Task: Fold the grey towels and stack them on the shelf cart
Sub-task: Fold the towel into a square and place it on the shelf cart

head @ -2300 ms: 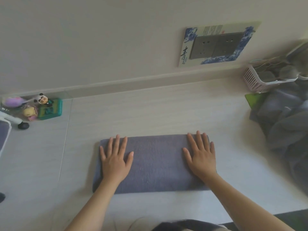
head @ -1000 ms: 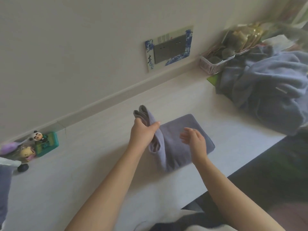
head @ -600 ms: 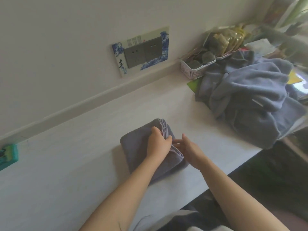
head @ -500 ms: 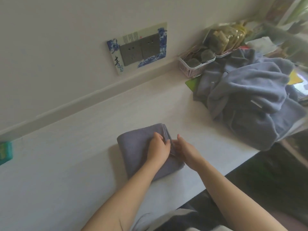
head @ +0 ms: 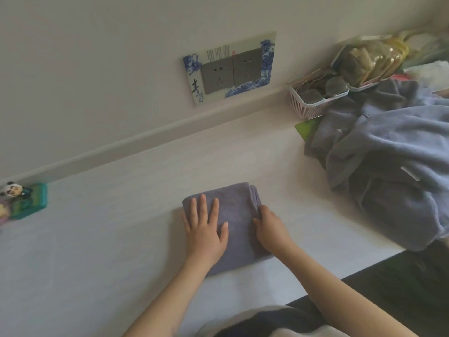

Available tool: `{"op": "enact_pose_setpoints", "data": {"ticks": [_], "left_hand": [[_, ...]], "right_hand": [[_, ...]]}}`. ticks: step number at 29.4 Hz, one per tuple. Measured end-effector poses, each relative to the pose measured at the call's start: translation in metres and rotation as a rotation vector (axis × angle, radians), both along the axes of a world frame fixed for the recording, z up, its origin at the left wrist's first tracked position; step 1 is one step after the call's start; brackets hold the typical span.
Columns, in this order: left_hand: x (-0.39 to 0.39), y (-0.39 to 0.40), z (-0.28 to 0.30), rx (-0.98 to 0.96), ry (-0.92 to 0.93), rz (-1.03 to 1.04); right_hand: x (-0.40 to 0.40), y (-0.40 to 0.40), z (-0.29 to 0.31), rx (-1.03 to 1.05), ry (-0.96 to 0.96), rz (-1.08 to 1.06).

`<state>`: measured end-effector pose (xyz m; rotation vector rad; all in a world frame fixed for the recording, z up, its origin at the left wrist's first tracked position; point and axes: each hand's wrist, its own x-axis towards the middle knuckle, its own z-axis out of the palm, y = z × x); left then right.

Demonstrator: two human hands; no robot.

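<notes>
The folded grey towel (head: pixel 233 224) lies flat on the white counter (head: pixel 121 239), a compact rectangle with its layered edges stacked along the right side. The left hand (head: pixel 206 229) rests on the towel's left half, palm down, fingers straight and slightly spread, pressing the cloth flat. The right hand (head: pixel 269 229) sits at the towel's right edge with its fingers curled around the layered folds, thumb on top, gripping that edge.

Off to the right, well apart from the folded piece, a heap of unfolded grey towels (head: pixel 388 171) sprawls over the counter's end, 1 white label showing on it. Behind the heap, against the wall, stands a pink slatted basket (head: pixel 308 103) holding dark packets, and beside it a second tray of clear-wrapped packets (head: pixel 369 62). A green card (head: pixel 306 127) pokes out from under the heap's near corner.

On the wall above the counter is a blue-and-white decorated plate framing 2 grey sockets (head: pixel 230 71). At the far left of the counter a small panda figure (head: pixel 13 189) sits on a green box (head: pixel 31 201). The shelf cart cannot be seen from here.
</notes>
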<state>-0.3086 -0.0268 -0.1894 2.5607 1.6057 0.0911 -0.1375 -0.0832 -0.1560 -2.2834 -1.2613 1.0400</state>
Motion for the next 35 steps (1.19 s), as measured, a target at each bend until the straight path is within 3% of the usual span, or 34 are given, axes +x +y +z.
{"op": "enact_pose_setpoints", "data": {"ticks": [4, 8, 11, 14, 16, 18, 21, 28, 31, 35], "left_hand": [[0.005, -0.002, -0.003, -0.012, 0.065, 0.001], [0.008, -0.002, -0.01, -0.008, 0.068, 0.04], [0.005, -0.003, -0.012, -0.038, 0.033, 0.034], [-0.009, -0.003, -0.013, -0.014, -0.196, 0.054], [-0.015, -0.009, -0.008, -0.069, -0.449, 0.243], [-0.029, -0.021, 0.0, -0.247, -0.686, 0.541], [-0.058, -0.027, 0.01, -0.57, -0.887, 0.836], [-0.149, -0.009, 0.029, -1.124, -1.262, 0.973], [-0.186, -0.005, 0.04, -1.108, -1.334, 0.986], [-0.258, 0.004, 0.06, -0.924, -1.439, 1.028]], "right_hand": [[-0.01, -0.001, -0.007, 0.008, 0.004, -0.021], [-0.011, -0.002, -0.018, 0.012, -0.285, 0.003], [-0.012, -0.001, -0.024, -0.014, -0.195, -0.035], [-0.013, 0.002, -0.021, -0.015, -0.157, -0.031], [-0.009, 0.004, -0.019, -0.024, -0.107, -0.065], [-0.012, 0.006, -0.018, -0.04, -0.06, -0.062], [-0.024, 0.012, -0.012, -0.061, 0.019, -0.054], [-0.095, 0.042, 0.006, -0.197, 0.418, -0.068], [-0.127, 0.053, 0.007, -0.224, 0.674, -0.072], [-0.197, 0.083, 0.02, -0.204, 0.812, 0.064]]}}
